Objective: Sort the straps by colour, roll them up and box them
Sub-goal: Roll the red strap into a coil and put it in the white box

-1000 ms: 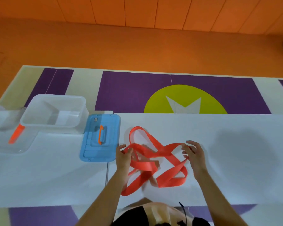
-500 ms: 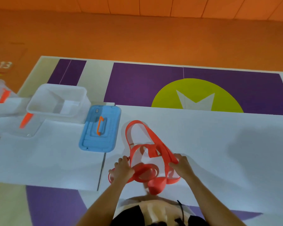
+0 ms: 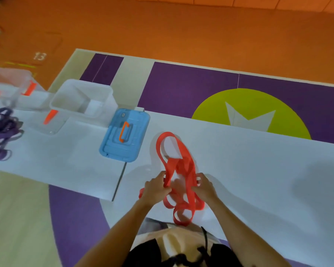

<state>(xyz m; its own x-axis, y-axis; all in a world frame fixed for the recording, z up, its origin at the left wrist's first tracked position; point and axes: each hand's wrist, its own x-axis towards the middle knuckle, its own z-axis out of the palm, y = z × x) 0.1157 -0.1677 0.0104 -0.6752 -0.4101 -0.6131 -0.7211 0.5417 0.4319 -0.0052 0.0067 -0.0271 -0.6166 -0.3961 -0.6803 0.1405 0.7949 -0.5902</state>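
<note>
Gripping red strap | left hand grip closed on it | right hand likewise, apparently

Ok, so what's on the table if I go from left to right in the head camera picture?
purple straps → clear box → blue lid → red strap

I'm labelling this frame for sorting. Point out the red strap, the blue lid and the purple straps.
red strap (image 3: 181, 166), head view, on its bunched middle section.
blue lid (image 3: 138, 128), head view, flat top right of the handle.
purple straps (image 3: 0, 130), head view, middle of the pile.
</note>
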